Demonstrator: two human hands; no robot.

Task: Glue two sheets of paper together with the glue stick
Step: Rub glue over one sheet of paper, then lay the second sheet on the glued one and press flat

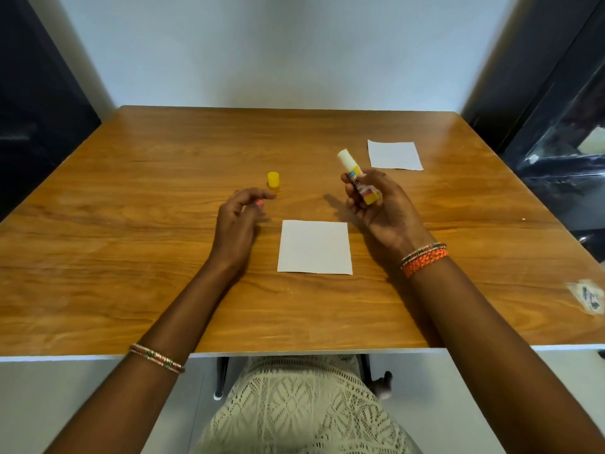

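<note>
Right hand [379, 204] grips the uncapped glue stick [357, 178], tip raised; left hand [235, 221] hovers, fingers loosely curled, holding nothing. Advice: steady the near sheet [315, 247] with the left, then spread glue evenly to its edges. Count on the worktop [131, 257]: two sheets, the far sheet [394, 155] well apart; one stick; one cap [273, 179].

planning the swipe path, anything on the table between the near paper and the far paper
In the head view the right hand, gripping the uncapped glue stick, hangs over the stretch between the near paper and the far paper.
</note>
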